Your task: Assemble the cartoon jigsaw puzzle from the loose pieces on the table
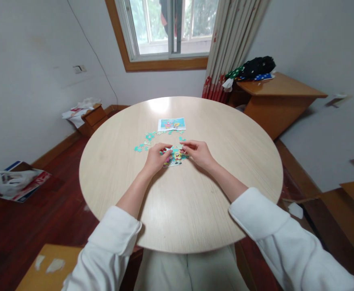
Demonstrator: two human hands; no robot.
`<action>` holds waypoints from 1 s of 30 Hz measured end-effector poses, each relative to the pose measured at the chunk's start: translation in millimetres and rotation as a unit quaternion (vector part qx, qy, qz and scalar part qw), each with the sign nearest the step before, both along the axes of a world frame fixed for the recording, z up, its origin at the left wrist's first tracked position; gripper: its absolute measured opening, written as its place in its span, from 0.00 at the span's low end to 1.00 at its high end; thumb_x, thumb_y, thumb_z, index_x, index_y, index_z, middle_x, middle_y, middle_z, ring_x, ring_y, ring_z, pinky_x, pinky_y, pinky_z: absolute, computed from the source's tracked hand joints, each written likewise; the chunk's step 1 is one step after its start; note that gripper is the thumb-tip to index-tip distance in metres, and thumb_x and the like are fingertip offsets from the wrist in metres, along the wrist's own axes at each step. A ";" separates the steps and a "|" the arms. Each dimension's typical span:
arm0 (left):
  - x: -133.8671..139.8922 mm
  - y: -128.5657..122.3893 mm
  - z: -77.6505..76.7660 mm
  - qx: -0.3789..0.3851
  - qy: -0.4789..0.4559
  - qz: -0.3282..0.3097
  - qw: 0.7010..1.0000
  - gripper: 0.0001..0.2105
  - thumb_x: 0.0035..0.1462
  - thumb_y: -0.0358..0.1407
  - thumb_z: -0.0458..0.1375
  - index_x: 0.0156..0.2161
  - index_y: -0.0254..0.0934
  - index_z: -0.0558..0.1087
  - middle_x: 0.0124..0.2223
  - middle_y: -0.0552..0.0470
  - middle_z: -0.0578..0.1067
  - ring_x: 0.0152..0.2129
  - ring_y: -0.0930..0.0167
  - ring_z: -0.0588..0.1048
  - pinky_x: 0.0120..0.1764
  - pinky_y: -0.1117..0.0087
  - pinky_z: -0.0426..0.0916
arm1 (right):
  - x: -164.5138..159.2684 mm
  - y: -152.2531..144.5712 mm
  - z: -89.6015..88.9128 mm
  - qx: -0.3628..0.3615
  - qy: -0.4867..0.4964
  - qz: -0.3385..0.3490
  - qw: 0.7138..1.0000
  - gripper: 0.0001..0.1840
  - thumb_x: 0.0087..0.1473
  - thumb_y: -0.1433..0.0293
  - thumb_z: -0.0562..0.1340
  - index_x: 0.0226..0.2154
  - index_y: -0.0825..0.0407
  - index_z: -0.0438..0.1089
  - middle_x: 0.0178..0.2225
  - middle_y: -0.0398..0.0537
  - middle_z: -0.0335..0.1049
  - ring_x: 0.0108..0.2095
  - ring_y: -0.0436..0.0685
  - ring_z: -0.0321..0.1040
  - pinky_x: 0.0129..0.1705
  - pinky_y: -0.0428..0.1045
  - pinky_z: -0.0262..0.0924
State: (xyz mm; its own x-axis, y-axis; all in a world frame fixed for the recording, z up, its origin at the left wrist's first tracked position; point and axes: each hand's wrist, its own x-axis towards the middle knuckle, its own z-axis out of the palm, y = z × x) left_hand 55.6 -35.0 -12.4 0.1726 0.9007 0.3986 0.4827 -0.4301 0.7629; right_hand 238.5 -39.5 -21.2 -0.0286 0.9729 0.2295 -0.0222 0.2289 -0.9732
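A partly joined jigsaw puzzle [176,158] with a yellow cartoon figure, some pink and turquoise lies on the table between my hands. My left hand [158,157] curves over its left side, thumb and forefinger drawn close together; whatever may be between them is too small to make out. At the upper right of the puzzle, my right hand [198,153] pinches a small pale puzzle piece [179,146]. Loose turquoise and pale puzzle pieces [149,136] are scattered beyond my left hand. Behind them lies a picture sheet [172,124] showing pink and yellow cartoon figures.
The round wooden table [116,161] fills the middle of the view. A brown desk [285,89] bearing dark cloth stands at the right, beside a curtain [231,40]. On the left floor lies a plastic bag [13,182]. A wooden stool [49,266] is near lower left.
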 end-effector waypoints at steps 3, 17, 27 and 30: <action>1.7 -0.4 0.7 -0.013 -0.018 0.005 1.000 0.07 0.50 0.31 0.60 0.35 0.36 0.79 0.37 0.48 0.80 0.28 0.72 0.73 0.37 0.68 0.69 | -0.3 -1.3 1.3 0.001 -0.012 0.009 1.000 0.20 0.39 0.58 0.70 0.34 0.54 0.77 0.32 0.50 0.78 0.33 0.56 0.75 0.37 0.54 0.71; 8.2 -8.8 10.0 -0.044 -0.047 -0.018 0.998 0.07 0.48 0.36 0.59 0.28 0.35 0.77 0.29 0.51 0.78 0.23 0.73 0.68 0.30 0.70 0.64 | -1.9 -3.8 3.8 0.026 -0.039 0.036 0.998 0.16 0.39 0.60 0.68 0.31 0.53 0.79 0.31 0.49 0.78 0.35 0.57 0.74 0.40 0.53 0.68; 7.5 -4.6 3.0 -0.070 -0.103 -0.026 0.992 0.08 0.47 0.39 0.58 0.26 0.35 0.73 0.26 0.52 0.74 0.21 0.74 0.66 0.27 0.71 0.61 | -0.2 -4.9 2.8 0.014 -0.044 0.029 0.999 0.22 0.40 0.60 0.69 0.39 0.53 0.78 0.32 0.50 0.78 0.33 0.55 0.73 0.40 0.53 0.69; 7.3 -3.2 1.8 -0.082 -0.127 -0.022 0.988 0.08 0.47 0.39 0.59 0.26 0.35 0.73 0.25 0.53 0.74 0.22 0.74 0.67 0.28 0.71 0.61 | -0.6 -4.5 2.7 0.019 -0.042 0.027 0.999 0.18 0.39 0.60 0.69 0.34 0.53 0.78 0.31 0.48 0.78 0.32 0.54 0.73 0.39 0.52 0.69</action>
State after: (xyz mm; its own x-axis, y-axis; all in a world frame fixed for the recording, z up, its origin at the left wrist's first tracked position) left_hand 62.9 -38.2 -10.5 0.1257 0.9511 0.2823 0.2512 -0.3058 0.9184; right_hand 238.0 -44.0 -18.5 -0.1009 0.9603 0.2600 0.0465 0.2656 -0.9630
